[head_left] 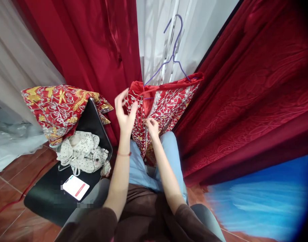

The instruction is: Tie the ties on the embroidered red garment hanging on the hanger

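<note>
A red skirt (168,109) with silver embroidery hangs by its waistband from a purple wire hanger (173,55). Its front has a gap, and a narrow red tie (150,91) runs across the top of that gap. My left hand (125,116) is at the skirt's left edge, thumb and fingers spread apart; the tie passes close to the thumb, and I cannot tell whether they touch. Lower down, my right hand (152,127) pinches at the edge of the skirt's opening, where the exact bit of cloth or cord between the fingertips is too small to make out.
A black chair (40,198) on the left bears a phone (75,187), a dotted white cloth (80,151) and, over its backrest, a red and gold embroidered garment (58,107). Red curtains (247,94) flank the skirt. Blue tulle (264,198) spreads at lower right.
</note>
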Available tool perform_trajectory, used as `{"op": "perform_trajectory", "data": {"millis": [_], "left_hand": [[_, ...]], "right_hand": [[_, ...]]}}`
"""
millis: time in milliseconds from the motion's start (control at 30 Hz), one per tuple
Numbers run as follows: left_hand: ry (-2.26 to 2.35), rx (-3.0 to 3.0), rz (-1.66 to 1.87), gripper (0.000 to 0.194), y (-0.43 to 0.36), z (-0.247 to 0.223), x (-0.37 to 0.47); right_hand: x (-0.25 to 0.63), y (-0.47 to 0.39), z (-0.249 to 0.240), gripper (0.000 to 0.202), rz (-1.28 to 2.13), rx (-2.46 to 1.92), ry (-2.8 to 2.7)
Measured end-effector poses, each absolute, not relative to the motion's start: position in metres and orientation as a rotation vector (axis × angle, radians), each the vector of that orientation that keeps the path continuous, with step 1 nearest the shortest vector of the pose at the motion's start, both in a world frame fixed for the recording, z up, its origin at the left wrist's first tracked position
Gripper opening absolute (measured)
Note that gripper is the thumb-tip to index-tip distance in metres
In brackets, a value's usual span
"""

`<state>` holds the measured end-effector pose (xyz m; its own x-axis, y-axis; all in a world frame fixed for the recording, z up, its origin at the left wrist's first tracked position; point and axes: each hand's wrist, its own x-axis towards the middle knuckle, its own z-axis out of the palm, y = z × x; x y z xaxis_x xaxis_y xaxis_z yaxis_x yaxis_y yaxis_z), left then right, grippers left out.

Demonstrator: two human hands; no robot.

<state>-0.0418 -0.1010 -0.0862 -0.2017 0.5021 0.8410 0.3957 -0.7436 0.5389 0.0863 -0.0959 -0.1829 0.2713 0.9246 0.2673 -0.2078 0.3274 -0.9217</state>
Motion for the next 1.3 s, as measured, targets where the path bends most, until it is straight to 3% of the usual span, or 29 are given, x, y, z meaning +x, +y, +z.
{"op": "perform_trajectory", "data": {"millis": [67,167,233,500,933,1300], "left_hand": [[1.147,1.718,2.087,0.033,-0.121,-0.139,-0.038],[1.371,1.807,1.631,0.016,-0.129,-0.197,-0.018],[1.544,1.935,1.369,0.02,-0.122,-0.209,-0.002],[1.819,2.018,1.051,0.021,-0.092,-0.186,0.0],[1.8,1.923,1.027,0.025,-0.108,-0.182,0.008],[1.813,2.028,1.039,0.031,-0.11,-0.183,0.006]], "right_hand": [[0.088,-0.096,-0.183,0.018,0.921,-0.925,-1.007],[0.093,-0.098,-0.18,0.015,0.914,-0.946,-1.056],[0.097,-0.1,-0.177,0.015,0.917,-0.953,-1.098],[0.102,-0.1,-0.164,0.013,0.971,-0.943,-1.158],[0.1,-0.099,-0.099,0.028,1.005,-0.89,-1.025],[0.093,-0.089,-0.064,0.025,0.915,-0.961,-1.022]]}}
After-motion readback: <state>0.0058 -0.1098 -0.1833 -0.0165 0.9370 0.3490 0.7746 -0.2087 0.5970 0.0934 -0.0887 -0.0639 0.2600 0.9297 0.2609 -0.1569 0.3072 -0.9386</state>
